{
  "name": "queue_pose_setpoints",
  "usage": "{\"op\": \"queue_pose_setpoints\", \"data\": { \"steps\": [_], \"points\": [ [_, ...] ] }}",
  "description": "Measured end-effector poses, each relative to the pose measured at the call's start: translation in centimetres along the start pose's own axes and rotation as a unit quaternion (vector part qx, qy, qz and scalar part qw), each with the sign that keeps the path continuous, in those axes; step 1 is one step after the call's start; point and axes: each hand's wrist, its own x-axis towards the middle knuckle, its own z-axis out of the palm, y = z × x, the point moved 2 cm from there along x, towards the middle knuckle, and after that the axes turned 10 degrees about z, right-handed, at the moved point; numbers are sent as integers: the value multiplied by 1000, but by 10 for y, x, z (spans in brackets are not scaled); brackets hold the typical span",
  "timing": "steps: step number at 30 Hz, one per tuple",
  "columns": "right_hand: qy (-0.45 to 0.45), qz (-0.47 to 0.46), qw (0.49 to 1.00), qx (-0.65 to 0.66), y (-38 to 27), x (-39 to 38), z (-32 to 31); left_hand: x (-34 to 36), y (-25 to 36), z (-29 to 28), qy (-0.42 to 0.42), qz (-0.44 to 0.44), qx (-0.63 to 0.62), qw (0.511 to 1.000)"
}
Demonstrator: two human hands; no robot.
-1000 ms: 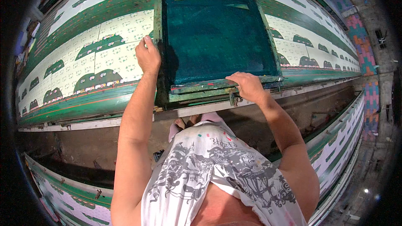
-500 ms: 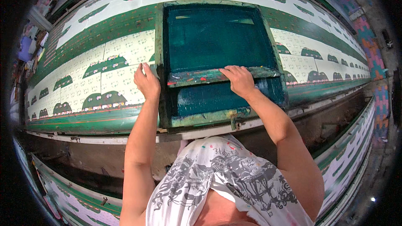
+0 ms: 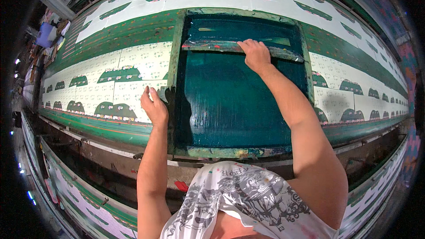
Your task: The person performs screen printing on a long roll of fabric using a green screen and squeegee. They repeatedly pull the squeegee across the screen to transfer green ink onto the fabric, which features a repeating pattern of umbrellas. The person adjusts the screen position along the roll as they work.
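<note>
A screen-printing frame (image 3: pixel 175 64) with a dark teal mesh (image 3: pixel 239 102) lies on a long printing table, in front of my body. My right hand (image 3: pixel 256 55) grips a long, paint-stained squeegee (image 3: pixel 206 46), its fingers over the top edge. The squeegee spans the inside of the frame near its far end, slightly tilted, with wet-looking streaks on the mesh nearer to me. My left hand (image 3: pixel 155 106) is beside the frame's left edge, thumb and forefinger apart, next to a small grey piece. Its other fingers are partly hidden, and I see nothing held in it.
White patterned sheets (image 3: pixel 146 55) with dark green scalloped prints lie in rows along the green table (image 3: pixel 110 128), on both sides of the frame. Another table (image 3: pixel 84 190) with printed sheets runs behind me. Piled cloth (image 3: pixel 46 35) is at the far left.
My right hand has pushed the squeegee from the near part of the mesh to the far part. My left hand stays by the frame's left edge. The whole view has shifted a little.
</note>
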Motion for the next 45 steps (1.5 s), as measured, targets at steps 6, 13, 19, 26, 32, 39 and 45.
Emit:
{"op": "queue_pose_setpoints", "data": {
  "steps": [6, 13, 19, 26, 32, 39, 45],
  "points": [
    [-193, 93, 977, 7, 16, 58, -20, 1, 7, -3, 10, -1, 22, 1000],
    [-171, 75, 982, 8, 41, 79, -21, 1, 10, -4, 2, 17, 44, 999],
    [-185, 45, 982, -6, 50, 73, -13, 2, 13, -4, -12, 22, 65, 998],
    [-169, 22, 985, -22, 48, 65, -17, 7, 15, -2, -23, 19, 57, 998],
    [-155, 20, 988, -4, 18, 18, -34, 9, 11, 2, -38, 25, 38, 998],
    [-129, 21, 991, 1, -42, -84, -72, 13, 11, 6, -21, 47, -6, 999],
    [-114, 19, 993, 9, -90, -176, -107, 15, 7, 9, -24, 66, -42, 997]
  ]
}}
